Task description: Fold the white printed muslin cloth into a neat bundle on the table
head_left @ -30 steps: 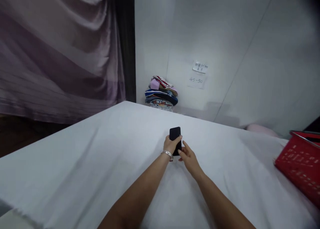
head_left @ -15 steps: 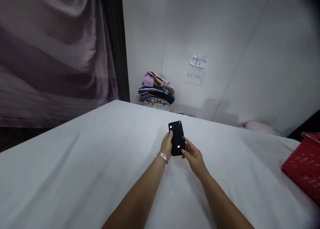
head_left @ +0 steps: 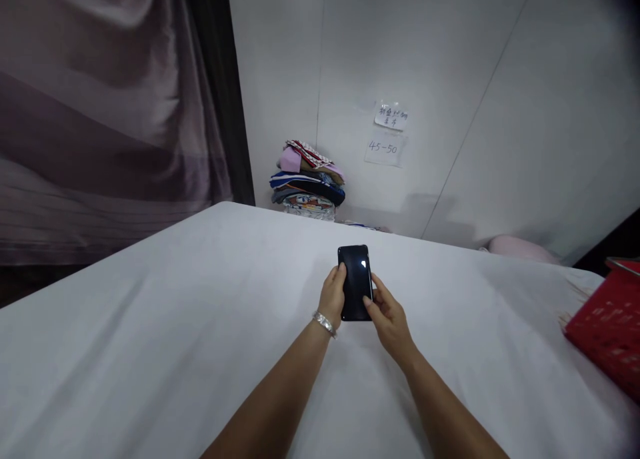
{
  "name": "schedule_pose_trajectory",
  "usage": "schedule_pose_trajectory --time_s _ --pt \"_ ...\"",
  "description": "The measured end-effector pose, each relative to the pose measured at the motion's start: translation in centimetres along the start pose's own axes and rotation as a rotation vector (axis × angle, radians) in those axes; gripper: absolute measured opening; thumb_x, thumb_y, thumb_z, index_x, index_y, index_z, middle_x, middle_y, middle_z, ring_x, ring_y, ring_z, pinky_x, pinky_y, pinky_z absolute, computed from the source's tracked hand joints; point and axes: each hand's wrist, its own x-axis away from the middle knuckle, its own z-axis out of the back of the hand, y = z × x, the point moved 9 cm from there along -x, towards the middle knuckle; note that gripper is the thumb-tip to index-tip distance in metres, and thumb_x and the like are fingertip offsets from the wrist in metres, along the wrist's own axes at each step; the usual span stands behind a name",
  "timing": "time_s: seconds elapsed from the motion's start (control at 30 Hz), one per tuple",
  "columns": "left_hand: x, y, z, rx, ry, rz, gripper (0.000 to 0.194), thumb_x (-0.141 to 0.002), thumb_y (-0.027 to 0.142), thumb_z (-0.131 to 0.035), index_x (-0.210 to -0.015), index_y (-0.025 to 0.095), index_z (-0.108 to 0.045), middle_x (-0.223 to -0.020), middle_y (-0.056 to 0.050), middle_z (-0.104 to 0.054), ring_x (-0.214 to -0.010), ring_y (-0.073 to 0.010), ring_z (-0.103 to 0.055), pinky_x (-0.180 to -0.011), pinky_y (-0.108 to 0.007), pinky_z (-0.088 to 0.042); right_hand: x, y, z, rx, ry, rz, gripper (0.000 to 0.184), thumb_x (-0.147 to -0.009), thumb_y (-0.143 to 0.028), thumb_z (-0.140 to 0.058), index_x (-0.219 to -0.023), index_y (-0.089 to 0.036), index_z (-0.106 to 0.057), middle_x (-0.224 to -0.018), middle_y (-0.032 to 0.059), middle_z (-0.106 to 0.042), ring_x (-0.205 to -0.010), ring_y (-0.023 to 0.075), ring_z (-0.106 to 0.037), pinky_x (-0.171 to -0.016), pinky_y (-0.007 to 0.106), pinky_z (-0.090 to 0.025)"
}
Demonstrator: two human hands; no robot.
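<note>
A black smartphone [head_left: 356, 285] with a dark, glossy face is held upright between my two hands above the white-covered table [head_left: 240, 279]. My left hand [head_left: 333, 295] grips its left edge, thumb lying along the side of the face; the other fingers are hidden behind the phone. A silver bracelet [head_left: 325, 323] circles the left wrist. On the other side, my right hand [head_left: 392, 319] holds the lower right edge, with its thumb on the front near the bottom corner and its fingers curled at the side and partly hidden.
Folded cloths [head_left: 309, 179] are stacked beyond the table's far edge, against the white wall. Paper signs [head_left: 384, 147] hang on that wall. A red basket [head_left: 607, 325] stands at the right, and a purplish curtain [head_left: 100, 125] hangs at the left.
My left thumb has moved from across the phone's face to its left edge. My right hand has closed on the right edge, and the phone's face has turned more toward me.
</note>
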Motion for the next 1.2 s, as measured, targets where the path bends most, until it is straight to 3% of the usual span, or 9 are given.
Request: schedule_pose_trajectory --time_s 0.6,0.9,1.0,1.1,1.2 --pt "0.1 0.7 0.0 -0.088 0.008 -0.048 0.046 -0.076 0.062 -0.054 -0.087 0.018 -0.06 -0.084 -0.003 -0.064 -0.08 -0.0173 -0.059 -0.076 -0.029 -0.046 0.1 0.7 0.0 0.013 -0.008 0.011 0.055 -0.085 -0.035 -0.054 -0.137 -0.022 -0.041 -0.078 0.0004 -0.054 -0.071 0.014 -0.051 -0.066 0.028 -0.045" --pt "0.2 0.9 -0.9 0.022 -0.066 -0.056 0.05 -0.075 0.065 -0.054 -0.087 0.017 -0.061 -0.083 -0.005 -0.064 -0.074 -0.0166 -0.059 -0.067 -0.027 -0.048 -0.3 -0.1 0.0 -0.08 -0.025 -0.037 0.051 -0.084 -0.04 -0.055 -0.132 -0.025 -0.048 -0.108 0.0059 -0.062 -0.098 0.0224 -0.058 -0.083 0.037 -0.049" --pt "0.2 1.0 -1.1 0.044 -0.081 -0.04 0.054 -0.074 0.067 -0.053 -0.09 0.017 -0.062 -0.087 -0.006 -0.066 -0.079 -0.018 -0.061 -0.071 -0.028 -0.049 -0.4 0.0 0.7 -0.027 -0.002 -0.04 0.049 -0.085 -0.041 -0.054 -0.131 -0.024 -0.049 -0.109 0.0069 -0.063 -0.097 0.0235 -0.059 -0.083 0.039 -0.049" --pt "0.5 1.2 -1.6 0.079 -0.109 -0.012 0.058 -0.073 0.069 -0.051 -0.094 0.017 -0.064 -0.091 -0.008 -0.067 -0.087 -0.0204 -0.062 -0.078 -0.031 -0.048 -0.6 -1.0 2.3 0.12 0.076 0.08 0.044 -0.086 -0.037 -0.052 -0.129 -0.026 -0.051 -0.117 0.0083 -0.059 -0.104 0.0245 -0.056 -0.083 0.04 -0.049" --pt "0.9 1.8 -2.3 0.121 -0.161 -0.006 0.061 -0.074 0.07 -0.05 -0.1 0.016 -0.064 -0.091 -0.009 -0.068 -0.092 -0.0225 -0.063 -0.083 -0.033 -0.048 -0.2 -4.0 3.4 0.305 0.11 0.357 0.039 -0.087 -0.03 -0.051 -0.125 -0.03 -0.054 -0.134 0.0067 -0.047 -0.123 0.0266 -0.043 -0.096 0.047 -0.041"
